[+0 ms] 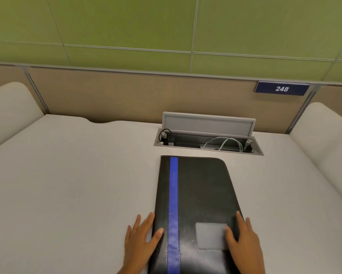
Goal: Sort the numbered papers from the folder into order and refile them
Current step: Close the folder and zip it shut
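A closed black folder (pixel 201 194) with a blue stripe down its left side lies flat on the white desk (pixel 77 184), right of centre. My left hand (pixel 140 240) rests at its left edge with straight fingers on the desk and the thumb on the cover. My right hand (pixel 243 242) lies flat on the folder's right edge, thumb near a grey patch on the cover. No papers are visible.
Behind the folder an open cable hatch (pixel 207 135) in the desk shows white and black cables, its grey lid tilted up. A beige partition with a blue "248" sign (pixel 281 89) runs along the back. Low white side walls border the desk left and right.
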